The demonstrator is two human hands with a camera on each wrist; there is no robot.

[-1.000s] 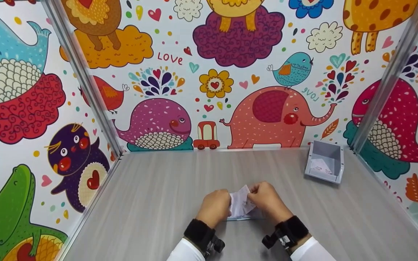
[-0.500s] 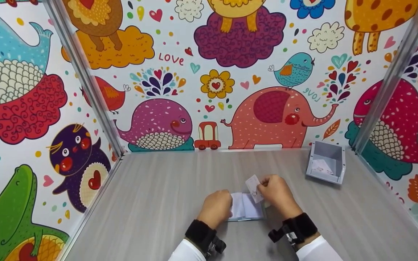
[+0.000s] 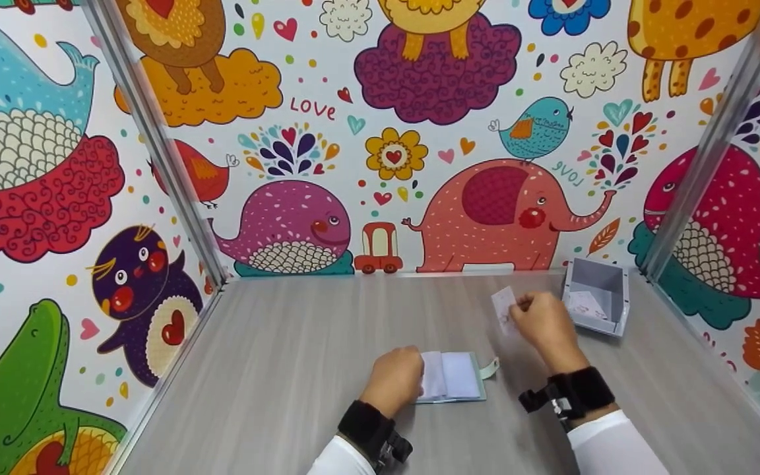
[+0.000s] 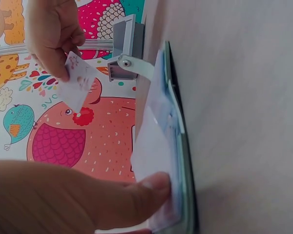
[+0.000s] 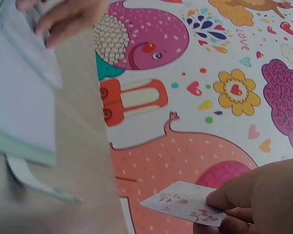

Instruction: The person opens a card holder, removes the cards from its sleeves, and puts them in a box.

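A small pale-green card holder with clear sleeves lies spread on the table, its snap strap sticking out to the right. My left hand grips its left side, the thumb pressing on a sleeve in the left wrist view. My right hand is raised to the right of the holder and pinches a white card between thumb and fingers. Pinkish flower print shows on the card in the right wrist view.
A grey plastic bin stands at the back right, close to the right hand, with white printed cards in it. Cartoon-patterned walls and a metal post bound the table's back and sides.
My right hand has pulled the card up out of the holder and carried it right and back toward the bin. The left hand stays on the holder.
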